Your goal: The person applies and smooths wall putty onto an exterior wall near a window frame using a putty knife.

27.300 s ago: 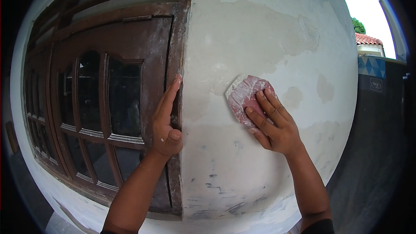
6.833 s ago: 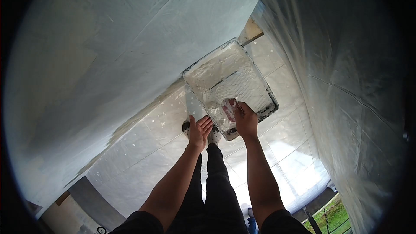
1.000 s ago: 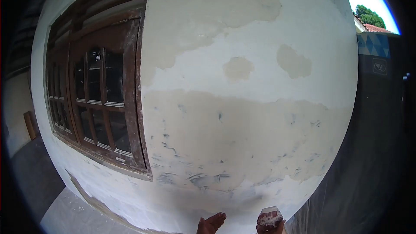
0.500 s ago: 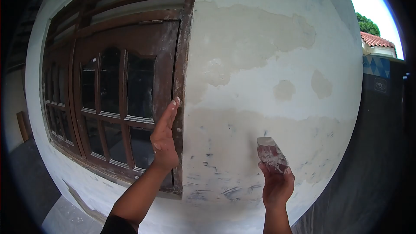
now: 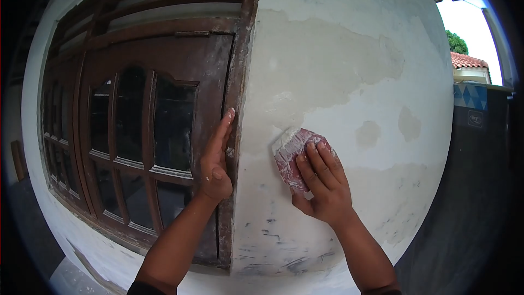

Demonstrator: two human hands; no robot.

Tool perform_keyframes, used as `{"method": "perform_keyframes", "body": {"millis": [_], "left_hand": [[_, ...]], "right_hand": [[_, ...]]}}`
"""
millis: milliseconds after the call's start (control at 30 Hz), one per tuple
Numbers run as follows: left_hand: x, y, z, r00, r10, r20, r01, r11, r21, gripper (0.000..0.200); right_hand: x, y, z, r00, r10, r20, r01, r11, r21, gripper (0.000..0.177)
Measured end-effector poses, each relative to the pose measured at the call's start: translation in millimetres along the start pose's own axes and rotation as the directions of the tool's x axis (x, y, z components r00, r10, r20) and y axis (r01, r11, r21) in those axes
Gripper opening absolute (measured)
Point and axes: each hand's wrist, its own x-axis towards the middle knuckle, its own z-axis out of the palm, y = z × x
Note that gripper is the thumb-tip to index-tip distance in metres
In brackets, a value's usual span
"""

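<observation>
My right hand [image 5: 327, 188] presses a flat, dark red putty spreader [image 5: 290, 155] against the wall, fingers laid over its face and thumb at its lower edge. Whitish putty coats the upper left of the spreader. Beneath it, the pale wall [image 5: 349, 104] carries beige filler patches and dark scuff marks lower down. My left hand [image 5: 217, 161] rests on its edge along the brown window frame [image 5: 238, 87], fingers stretched upward and holding nothing. White smears show on its fingertips.
Left of the frame is a brown wooden window [image 5: 213, 76] with glass panes and slats above. On the right stand a dark wall [image 5: 436, 207] with a blue-patterned strip [image 5: 470, 96], and a tiled roof [image 5: 466, 61] beyond.
My right hand has moved up and left, turning the spreader from upright to flat on the wall. My left hand stays at the frame; the view has shifted slightly.
</observation>
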Motion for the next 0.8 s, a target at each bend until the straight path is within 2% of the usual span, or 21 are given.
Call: {"method": "perform_keyframes", "body": {"millis": [200,333,500,567,800], "left_hand": [[-4,-7,-2,0.998,0.056,0.012,-0.057,0.998,0.025,0.125],[-5,-7,-2,0.999,0.053,0.008,-0.053,0.997,0.051,0.126],[-7,-9,-1,0.996,0.082,0.021,-0.083,0.995,0.056,0.126],[-6,-8,-1,0.996,0.090,0.017,-0.091,0.993,0.069,0.125],[-6,-9,-1,0.995,0.101,0.022,-0.102,0.992,0.069,0.123]], "right_hand": [[14,28,-7,0.979,-0.192,0.068,0.196,0.980,-0.047,0.049],[20,36,-15,0.962,-0.234,0.142,0.246,0.966,-0.079,0.047],[31,40,-13,0.950,-0.242,0.197,0.258,0.964,-0.062,0.050],[32,41,-8,0.933,-0.294,0.207,0.305,0.952,-0.026,0.052],[12,52,-13,0.944,-0.246,0.221,0.254,0.967,-0.009,0.049]]}}
